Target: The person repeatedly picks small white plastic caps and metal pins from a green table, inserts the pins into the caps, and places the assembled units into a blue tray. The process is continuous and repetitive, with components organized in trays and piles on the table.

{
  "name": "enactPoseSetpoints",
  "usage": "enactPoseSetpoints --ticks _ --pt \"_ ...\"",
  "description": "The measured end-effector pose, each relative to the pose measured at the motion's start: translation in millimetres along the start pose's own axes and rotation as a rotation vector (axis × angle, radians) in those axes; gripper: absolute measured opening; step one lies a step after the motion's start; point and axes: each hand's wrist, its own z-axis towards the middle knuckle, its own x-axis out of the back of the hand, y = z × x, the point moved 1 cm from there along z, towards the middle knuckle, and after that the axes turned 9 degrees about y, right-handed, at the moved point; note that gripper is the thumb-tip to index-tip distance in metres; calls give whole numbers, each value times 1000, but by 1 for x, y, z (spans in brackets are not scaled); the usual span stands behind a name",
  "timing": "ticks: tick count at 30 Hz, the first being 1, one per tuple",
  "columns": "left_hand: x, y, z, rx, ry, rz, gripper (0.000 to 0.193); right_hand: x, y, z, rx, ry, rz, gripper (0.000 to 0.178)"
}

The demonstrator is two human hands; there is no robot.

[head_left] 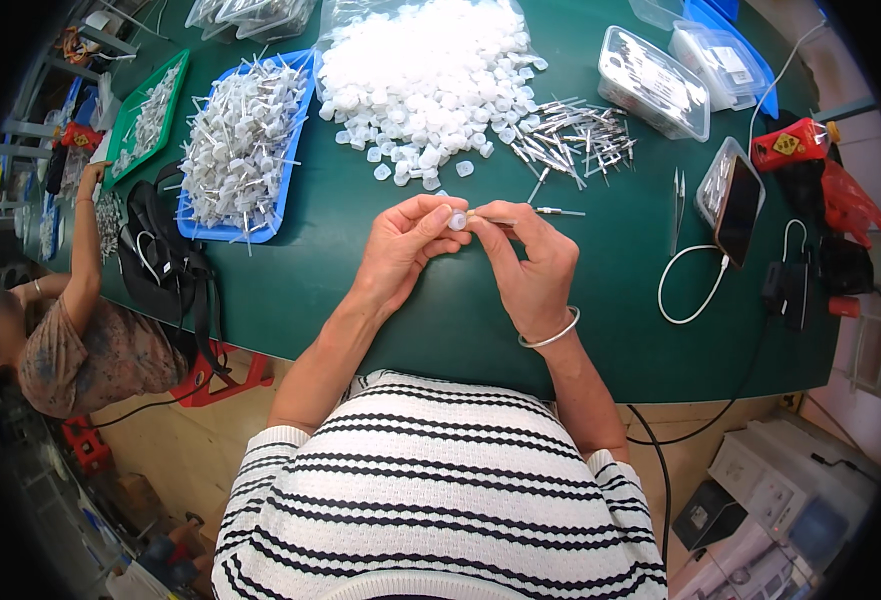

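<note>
A small translucent plastic cap (457,219) is pinched between the thumb and fingers of my left hand (397,243). Close beside it, my right hand (532,268) is closed on a thin metal pin (500,220), whose end points at the cap; whether the two are joined I cannot make out. Beyond my hands lies a big heap of similar white caps (430,80), spilling from a clear bag. Loose metal pins (585,138) form a pile to the right of it. One more pin (560,211) lies just past my right fingers.
At left, a blue tray (185,215) holds capped pins, and a green tray (172,110) more parts. On the right are a clear tub (650,85), tweezers (677,205), a phone (738,212) on a container, and a white cable (663,290). Another person (100,340) sits at left.
</note>
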Motion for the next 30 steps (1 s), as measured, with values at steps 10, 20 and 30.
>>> enactPoseSetpoints --ticks 10,20,30 --pt "1 -2 0 17 -15 -2 24 0 2 -1 -82 -29 54 8" --pt "-2 -1 0 -21 15 12 23 -1 3 1 -234 -93 169 6" --pt "-5 4 -4 -232 15 172 24 13 -6 13 -364 -292 70 8"
